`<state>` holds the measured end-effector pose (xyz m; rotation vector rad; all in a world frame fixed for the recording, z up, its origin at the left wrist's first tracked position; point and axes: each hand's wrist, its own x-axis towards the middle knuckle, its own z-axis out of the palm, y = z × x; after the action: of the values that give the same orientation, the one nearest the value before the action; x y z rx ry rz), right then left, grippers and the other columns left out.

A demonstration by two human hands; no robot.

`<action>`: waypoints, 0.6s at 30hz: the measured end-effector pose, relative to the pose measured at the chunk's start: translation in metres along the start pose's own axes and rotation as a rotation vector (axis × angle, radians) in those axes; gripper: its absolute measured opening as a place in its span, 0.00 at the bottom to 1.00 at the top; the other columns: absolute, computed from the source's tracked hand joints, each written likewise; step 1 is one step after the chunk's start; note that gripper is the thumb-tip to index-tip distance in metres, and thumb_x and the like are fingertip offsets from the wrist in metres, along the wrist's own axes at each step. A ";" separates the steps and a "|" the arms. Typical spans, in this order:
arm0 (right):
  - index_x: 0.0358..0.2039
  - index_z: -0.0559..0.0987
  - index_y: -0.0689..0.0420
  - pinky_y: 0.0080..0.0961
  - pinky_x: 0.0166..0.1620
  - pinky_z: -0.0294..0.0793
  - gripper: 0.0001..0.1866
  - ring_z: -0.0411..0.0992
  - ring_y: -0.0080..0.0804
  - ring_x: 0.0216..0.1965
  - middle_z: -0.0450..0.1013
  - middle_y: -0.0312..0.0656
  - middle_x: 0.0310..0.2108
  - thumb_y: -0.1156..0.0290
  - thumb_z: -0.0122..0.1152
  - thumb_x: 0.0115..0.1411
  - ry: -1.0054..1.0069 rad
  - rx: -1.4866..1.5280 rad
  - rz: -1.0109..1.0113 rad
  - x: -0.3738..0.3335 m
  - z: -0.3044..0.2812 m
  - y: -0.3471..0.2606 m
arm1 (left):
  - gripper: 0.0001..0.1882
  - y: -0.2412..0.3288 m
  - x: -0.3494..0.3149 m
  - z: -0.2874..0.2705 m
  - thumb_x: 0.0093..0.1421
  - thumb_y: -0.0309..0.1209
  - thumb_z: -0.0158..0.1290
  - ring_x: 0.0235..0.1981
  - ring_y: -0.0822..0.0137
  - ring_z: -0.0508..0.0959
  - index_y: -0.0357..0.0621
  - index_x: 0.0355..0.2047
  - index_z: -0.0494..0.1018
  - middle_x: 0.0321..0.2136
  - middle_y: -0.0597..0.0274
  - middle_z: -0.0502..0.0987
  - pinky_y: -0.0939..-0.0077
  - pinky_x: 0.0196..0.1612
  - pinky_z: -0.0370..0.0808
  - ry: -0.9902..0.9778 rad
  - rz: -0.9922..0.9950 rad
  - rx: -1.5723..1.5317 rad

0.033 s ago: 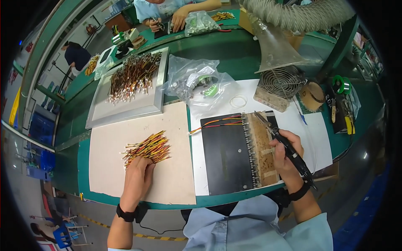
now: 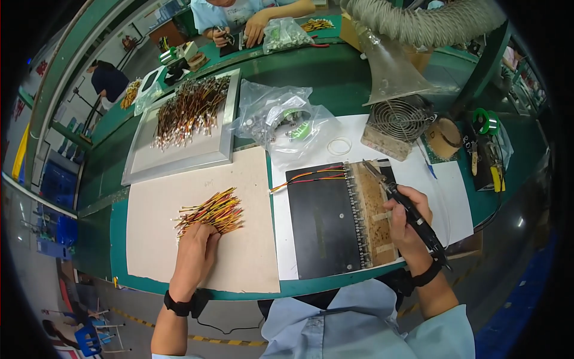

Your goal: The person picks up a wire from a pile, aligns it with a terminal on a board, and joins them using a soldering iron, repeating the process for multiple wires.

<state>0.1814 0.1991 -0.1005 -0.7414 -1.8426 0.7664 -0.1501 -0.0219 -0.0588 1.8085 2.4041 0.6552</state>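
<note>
My left hand (image 2: 199, 244) is at the near side of a pile of short red, yellow and black wires (image 2: 216, 209) on a beige board. Its fingers are bent and pressed together on the wires; the fingertips are partly hidden. My right hand (image 2: 409, 218) is wrapped round a black soldering iron (image 2: 412, 215), with its metal tip pointing up and left over a fixture. That fixture has a black plate (image 2: 320, 227), a row of small metal clips (image 2: 357, 224) and a brown strip (image 2: 373, 215). A few wires (image 2: 317, 173) lie across the plate's far end, reaching the clips.
Behind the beige board (image 2: 149, 239) stands a metal-framed tray (image 2: 134, 161) of wires. A clear bag (image 2: 287, 119), a fan (image 2: 399, 118), an extraction funnel (image 2: 388, 72), a solder spool (image 2: 485, 121) and pliers (image 2: 496, 178) surround the fixture. Another person's hands (image 2: 256, 29) work across the bench.
</note>
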 end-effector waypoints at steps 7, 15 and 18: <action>0.47 0.69 0.65 0.23 0.38 0.74 0.16 0.75 0.26 0.31 0.75 0.43 0.28 0.68 0.52 0.63 -0.017 -0.043 -0.022 0.001 0.002 -0.003 | 0.04 -0.009 0.003 -0.009 0.55 0.20 0.54 0.31 0.48 0.72 0.36 0.31 0.69 0.27 0.50 0.71 0.60 0.34 0.69 -0.081 0.127 0.054; 0.47 0.69 0.65 0.23 0.38 0.74 0.16 0.75 0.27 0.31 0.76 0.43 0.28 0.69 0.52 0.63 -0.002 -0.036 0.002 0.001 0.000 -0.003 | 0.07 -0.006 0.006 -0.013 0.57 0.19 0.51 0.30 0.46 0.72 0.37 0.36 0.67 0.27 0.48 0.71 0.59 0.34 0.70 -0.086 0.143 0.076; 0.47 0.69 0.65 0.23 0.38 0.74 0.16 0.75 0.27 0.31 0.76 0.43 0.28 0.69 0.53 0.63 0.013 -0.051 -0.029 0.001 -0.001 -0.001 | 0.09 -0.006 0.006 -0.020 0.57 0.19 0.51 0.30 0.46 0.72 0.37 0.38 0.67 0.27 0.48 0.71 0.60 0.34 0.70 -0.052 0.099 0.025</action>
<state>0.1817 0.1994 -0.0990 -0.7484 -1.8635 0.6970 -0.1637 -0.0237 -0.0416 1.9396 2.3132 0.5815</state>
